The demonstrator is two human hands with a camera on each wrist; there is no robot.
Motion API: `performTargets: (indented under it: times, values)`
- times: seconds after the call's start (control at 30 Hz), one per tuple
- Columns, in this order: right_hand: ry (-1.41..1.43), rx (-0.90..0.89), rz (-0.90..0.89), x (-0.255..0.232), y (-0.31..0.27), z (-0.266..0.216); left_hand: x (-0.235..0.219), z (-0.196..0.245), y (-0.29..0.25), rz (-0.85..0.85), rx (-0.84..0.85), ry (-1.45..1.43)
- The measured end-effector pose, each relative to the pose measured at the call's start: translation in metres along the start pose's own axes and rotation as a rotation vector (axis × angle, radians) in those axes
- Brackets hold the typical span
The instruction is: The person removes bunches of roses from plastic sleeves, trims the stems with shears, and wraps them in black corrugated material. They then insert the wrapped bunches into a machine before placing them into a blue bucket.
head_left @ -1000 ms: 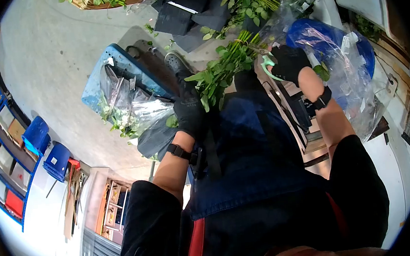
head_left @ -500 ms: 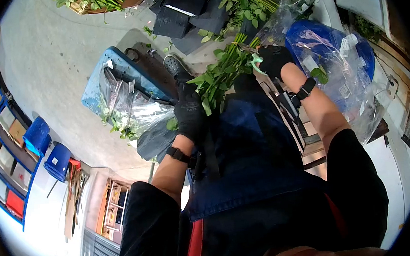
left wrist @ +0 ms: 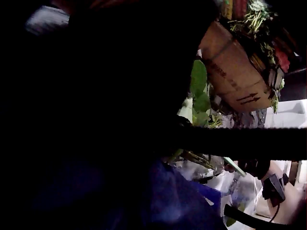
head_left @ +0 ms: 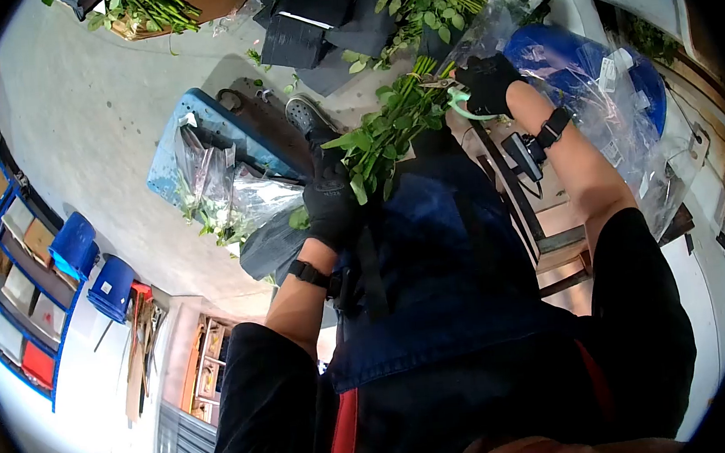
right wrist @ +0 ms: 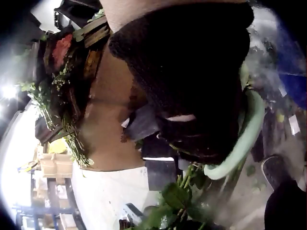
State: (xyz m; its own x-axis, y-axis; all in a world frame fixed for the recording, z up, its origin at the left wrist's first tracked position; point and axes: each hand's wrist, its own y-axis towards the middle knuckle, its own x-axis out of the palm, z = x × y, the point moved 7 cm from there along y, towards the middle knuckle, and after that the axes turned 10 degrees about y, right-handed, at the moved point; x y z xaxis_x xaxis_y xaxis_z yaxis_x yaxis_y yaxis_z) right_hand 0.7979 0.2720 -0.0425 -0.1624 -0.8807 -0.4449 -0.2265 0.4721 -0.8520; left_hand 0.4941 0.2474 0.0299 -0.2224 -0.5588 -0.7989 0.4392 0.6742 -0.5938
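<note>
With the stem bunch (head_left: 393, 126) just beyond the blue apron (head_left: 429, 208), the right hand (head_left: 490, 84), curled round the shears (right wrist: 249, 136), should probably set the blades (head_left: 438, 83) square to it, while the left hand's (head_left: 331, 208) hold beside the apron cannot be told.

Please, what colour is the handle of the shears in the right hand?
Pale mint green; the handle shows best in the right wrist view.

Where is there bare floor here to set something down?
In the head view, the widest free patch is grey concrete floor, bordered by the brown cardboard box, light-blue rectangular stand and blue plastic bins. It's crowded around the black-gloved right hand, which holds mint-handled shears between green leafy stems and clear plastic wrap.
</note>
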Motion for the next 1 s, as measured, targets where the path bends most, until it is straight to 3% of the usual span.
performTargets:
  times: [0.1, 0.17, 0.23, 0.27, 0.37, 0.4, 0.43, 0.47, 0.5, 0.53, 0.57, 0.6, 0.63, 0.67, 0.7, 0.77, 0.83, 0.87, 0.9, 0.93, 0.97, 1.0]
  values:
    - [0.048, -0.131, 0.312, -0.016, -0.007, -0.017, 0.002, 0.001, 0.004, 0.024, 0.011, 0.005]
    - [0.132, -0.023, 0.169, 0.005, 0.007, -0.021, 0.013, 0.000, 0.004, 0.074, 0.015, -0.022]
    - [0.152, 0.016, 0.200, 0.026, 0.018, -0.020, 0.020, 0.003, 0.003, 0.121, 0.032, -0.043]
    - [0.220, 0.098, 0.087, 0.019, 0.014, -0.024, 0.017, 0.004, 0.002, 0.133, 0.044, -0.029]
    - [0.345, 0.064, 0.397, 0.029, 0.017, -0.002, 0.001, 0.007, 0.003, 0.159, 0.063, -0.005]
    - [0.337, 0.046, 0.522, 0.002, -0.004, 0.003, -0.006, 0.006, 0.008, 0.169, 0.057, -0.030]
    - [0.473, 0.175, 0.390, -0.012, -0.018, 0.020, -0.013, 0.005, 0.013, 0.180, 0.051, -0.055]
    - [0.527, 0.218, 0.515, -0.026, -0.035, 0.040, -0.012, -0.005, 0.019, 0.137, 0.025, -0.069]
    - [0.414, 0.264, 0.520, -0.013, -0.039, 0.079, -0.010, -0.010, 0.027, 0.095, 0.002, -0.084]
    - [0.328, 0.365, 0.625, -0.029, -0.072, 0.098, -0.062, 0.004, 0.042, 0.139, -0.041, -0.050]
    - [0.211, 0.409, 0.717, -0.014, -0.087, 0.134, -0.064, 0.004, 0.057, 0.186, 0.015, 0.022]
    - [0.324, 0.230, 0.900, -0.016, -0.125, 0.149, -0.062, 0.000, 0.078, 0.231, 0.069, 0.095]
    - [0.383, 0.368, 0.909, -0.013, -0.153, 0.162, -0.063, -0.001, 0.101, 0.276, 0.123, 0.169]
    - [0.299, 0.539, 0.834, -0.006, -0.180, 0.174, -0.082, 0.003, 0.125, 0.439, 0.101, 0.322]
    - [0.278, 0.709, 0.735, 0.005, -0.204, 0.181, -0.096, 0.008, 0.156, 0.501, 0.073, 0.304]
    - [0.303, 0.657, 0.868, 0.069, -0.242, 0.216, -0.127, 0.022, 0.209, 0.576, 0.053, 0.263]
    - [0.363, 0.806, 0.812, 0.144, -0.260, 0.242, -0.165, 0.051, 0.239, 0.675, 0.112, 0.378]
    - [0.379, 0.847, 0.751, 0.193, -0.258, 0.263, -0.157, 0.065, 0.251, 0.720, 0.167, 0.381]
    - [0.431, 0.723, 0.785, 0.222, -0.251, 0.268, -0.146, 0.075, 0.264, 0.766, 0.212, 0.393]
    - [0.500, 0.803, 0.706, 0.239, -0.240, 0.277, -0.139, 0.082, 0.271, 0.813, 0.247, 0.417]
    - [0.577, 0.869, 0.618, 0.256, -0.222, 0.282, -0.130, 0.089, 0.273, 0.706, 0.259, 0.370]
    - [0.548, 0.774, 0.541, 0.269, -0.193, 0.288, -0.118, 0.103, 0.268, 0.599, 0.270, 0.322]
